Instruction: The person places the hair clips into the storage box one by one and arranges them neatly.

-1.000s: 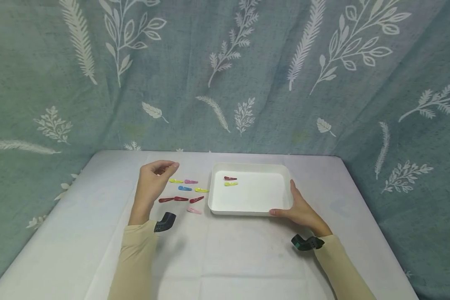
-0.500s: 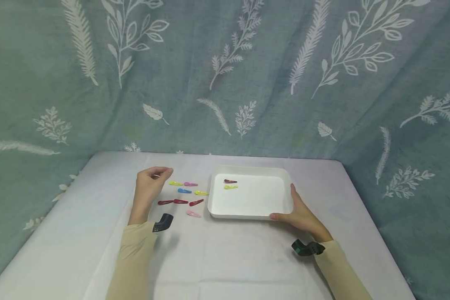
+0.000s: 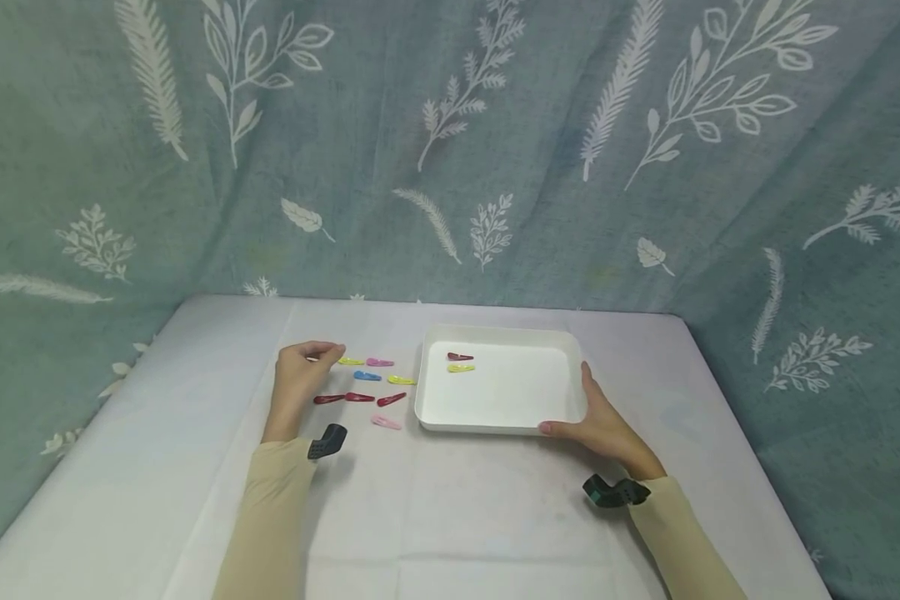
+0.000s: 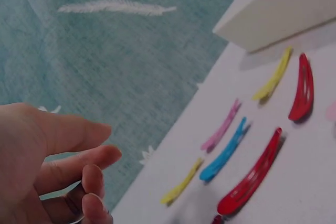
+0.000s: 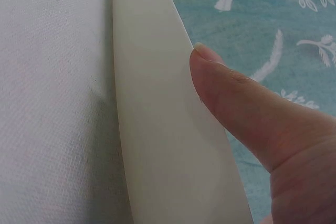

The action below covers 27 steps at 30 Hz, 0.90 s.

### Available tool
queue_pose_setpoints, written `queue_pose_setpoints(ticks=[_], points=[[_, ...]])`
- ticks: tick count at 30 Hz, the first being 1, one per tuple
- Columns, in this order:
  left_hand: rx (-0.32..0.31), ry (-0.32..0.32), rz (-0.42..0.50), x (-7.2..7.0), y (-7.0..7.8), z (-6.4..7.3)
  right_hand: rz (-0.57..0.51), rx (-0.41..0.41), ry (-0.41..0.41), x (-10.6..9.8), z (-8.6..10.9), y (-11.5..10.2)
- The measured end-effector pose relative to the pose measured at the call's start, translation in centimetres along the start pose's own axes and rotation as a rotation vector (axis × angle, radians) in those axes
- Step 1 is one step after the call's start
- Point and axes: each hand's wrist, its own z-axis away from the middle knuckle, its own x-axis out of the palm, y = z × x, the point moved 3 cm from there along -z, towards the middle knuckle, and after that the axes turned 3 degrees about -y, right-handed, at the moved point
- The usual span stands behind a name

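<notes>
My left hand [image 3: 302,377] hovers over the table at the left end of a loose group of snap hair clips. Its fingers are loosely bent, and in the left wrist view nothing shows between the thumb [image 4: 86,132] and fingers. Nearest to the fingertips in the head view is a yellow hair clip [image 3: 352,362]. Around it lie a purple clip [image 3: 379,362], a blue clip [image 3: 367,376], another yellow clip [image 3: 401,380], several red clips [image 3: 360,397] and a pink clip [image 3: 386,422]. My right hand [image 3: 607,429] grips the white tray [image 3: 495,429] at its near right corner, thumb on the front wall.
Inside the tray lie a dark red clip [image 3: 461,357] and a yellow clip [image 3: 461,368]. A white cloth [image 3: 480,517] covers the table. Behind it hangs a leaf-patterned blue-green curtain [image 3: 375,150].
My left hand has moved slightly left and down, towards the yellow clip at the group's left end. The right hand keeps its grip on the tray, and the clips lie as before.
</notes>
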Motion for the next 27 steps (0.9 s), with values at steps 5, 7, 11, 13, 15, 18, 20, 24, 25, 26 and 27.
queue_pose_setpoints(ticks=[5,7,11,13,15,18,20,24,25,26,27], points=[[0.004,-0.019,-0.059,0.6,-0.8,-0.5,0.0,0.0,0.006,-0.1,0.1,-0.1],[0.01,-0.033,-0.074,0.9,-1.1,-0.6,0.002,0.001,0.007,-0.2,0.2,-0.1],[0.004,-0.053,-0.096,1.5,-1.5,-0.5,0.001,0.01,0.0,-0.2,0.2,-0.1],[-0.002,-0.053,-0.116,1.8,-1.6,-0.4,0.003,0.016,-0.003,-0.2,0.2,-0.1],[-0.006,-0.056,-0.138,2.0,-1.5,-0.3,0.005,0.019,-0.001,-0.2,0.2,-0.1],[-0.014,-0.059,-0.179,2.3,-1.4,0.0,0.007,0.019,0.003,-0.2,0.2,0.0],[-0.015,-0.065,-0.204,2.4,-1.2,0.1,0.009,0.013,0.002,-0.1,0.2,0.0],[-0.022,-0.074,-0.245,2.6,-1.2,0.1,0.01,0.002,0.001,-0.1,0.1,0.0],[-0.026,-0.075,-0.252,2.6,-1.2,0.0,0.01,0.0,0.0,0.0,0.1,0.0],[-0.031,-0.075,-0.258,2.6,-1.3,0.0,0.01,0.0,0.0,0.0,0.1,-0.1],[-0.035,-0.076,-0.263,2.6,-1.3,0.0,0.01,0.0,-0.001,0.0,0.1,-0.1]])
